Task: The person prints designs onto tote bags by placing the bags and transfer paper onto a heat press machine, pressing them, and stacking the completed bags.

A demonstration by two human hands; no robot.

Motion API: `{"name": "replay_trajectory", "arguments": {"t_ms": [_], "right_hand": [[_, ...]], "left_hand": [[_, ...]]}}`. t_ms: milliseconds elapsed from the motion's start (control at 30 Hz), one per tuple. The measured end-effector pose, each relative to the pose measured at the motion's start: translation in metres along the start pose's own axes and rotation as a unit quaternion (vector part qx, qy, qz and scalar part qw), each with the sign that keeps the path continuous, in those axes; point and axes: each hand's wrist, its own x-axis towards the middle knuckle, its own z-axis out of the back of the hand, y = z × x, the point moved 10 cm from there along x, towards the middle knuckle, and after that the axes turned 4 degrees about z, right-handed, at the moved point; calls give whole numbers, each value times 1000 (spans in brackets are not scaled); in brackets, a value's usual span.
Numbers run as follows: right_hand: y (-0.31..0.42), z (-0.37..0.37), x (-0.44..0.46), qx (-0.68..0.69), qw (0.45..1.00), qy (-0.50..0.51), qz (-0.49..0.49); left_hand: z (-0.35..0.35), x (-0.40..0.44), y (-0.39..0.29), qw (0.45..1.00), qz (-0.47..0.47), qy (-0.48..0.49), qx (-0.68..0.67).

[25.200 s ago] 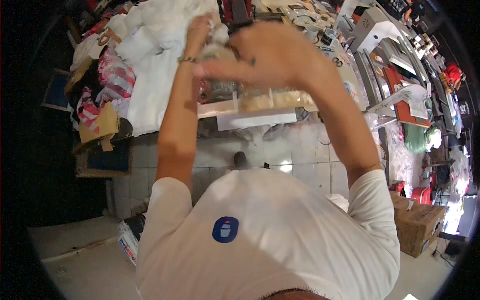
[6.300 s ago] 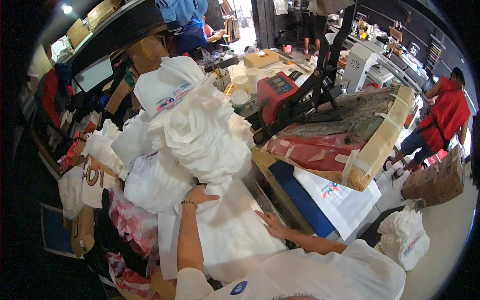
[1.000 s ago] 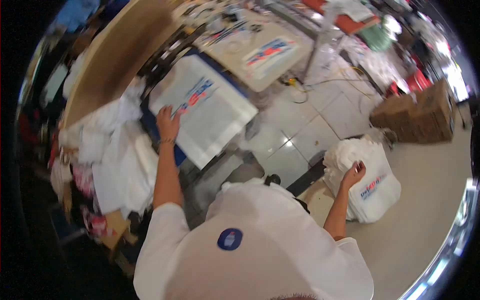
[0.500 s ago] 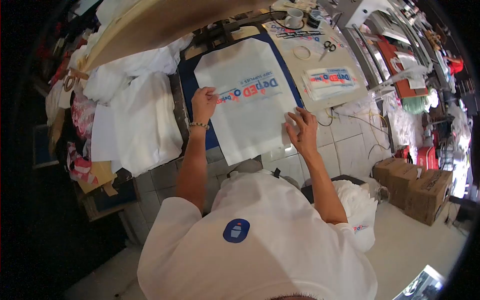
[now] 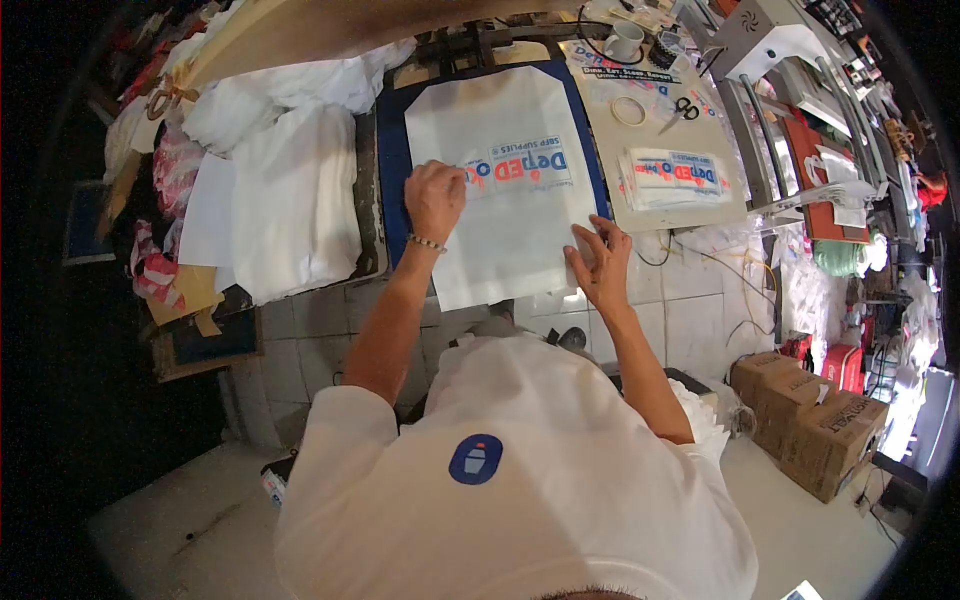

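A white sheet with its lower end hanging past the edge, perhaps a fabric panel (image 5: 510, 240), lies on a dark blue pad (image 5: 393, 150). Across it runs a red and blue printed logo (image 5: 530, 165), upside down to me. My left hand (image 5: 435, 205), with a beaded bracelet at the wrist, is closed over the left end of the print. Its fingertips are bunched, and what they pinch, if anything, is hidden. By the sheet's lower right edge is my right hand (image 5: 602, 262), fingers bent but apart, with nothing visible in it.
Folded white cloth (image 5: 295, 210) is piled at left. On the right-hand board (image 5: 640, 125) lie a stack of similar prints (image 5: 675, 178), black scissors (image 5: 685, 110), a tape roll (image 5: 628, 111) and a white mug (image 5: 624, 42). Cardboard boxes (image 5: 815, 420) stand on the floor.
My left hand has moved inward over the left end of the print, its fingers more bunched. My right hand stays by the sheet's right edge. The whole view has shifted slightly.
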Motion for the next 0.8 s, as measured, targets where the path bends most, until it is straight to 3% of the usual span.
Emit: {"name": "replay_trajectory", "arguments": {"t_ms": [167, 233, 267, 400, 467, 500, 567, 633, 700, 733, 800], "right_hand": [[-6, 2, 3, 18, 1000, 6, 13], [-2, 6, -2, 29, 999, -2, 40], [-2, 7, -7, 31, 999, 1, 38], [0, 7, -1, 24, 999, 3, 40], [1, 9, -1, 30, 999, 2, 44], [0, 8, -1, 30, 998, -6, 50], [0, 9, -3, 29, 998, -10, 50], [-3, 5, -2, 41, 999, -2, 30], [-1, 4, 1, 36, 998, -11, 42], [0, 6, -2, 24, 999, -11, 47], [-2, 6, -7, 31, 999, -4, 35]], "left_hand": [[-3, -2, -11, 997, 10, -56, -54], [-33, -13, -20, 996, 8, 78, -52], [-21, -10, -21, 999, -12, 22, -43], [-5, -4, -39, 996, -59, -36, -54], [2, -1, -16, 995, 32, -69, -59], [3, 3, -11, 995, 25, -72, -56], [-28, -3, -30, 992, -34, 90, -77], [-34, -19, -38, 990, -31, 111, -85], [6, -12, -11, 991, 90, -103, 13], [4, -12, -13, 991, 88, -100, 10], [-35, -22, -45, 989, -24, 95, -108]]}}
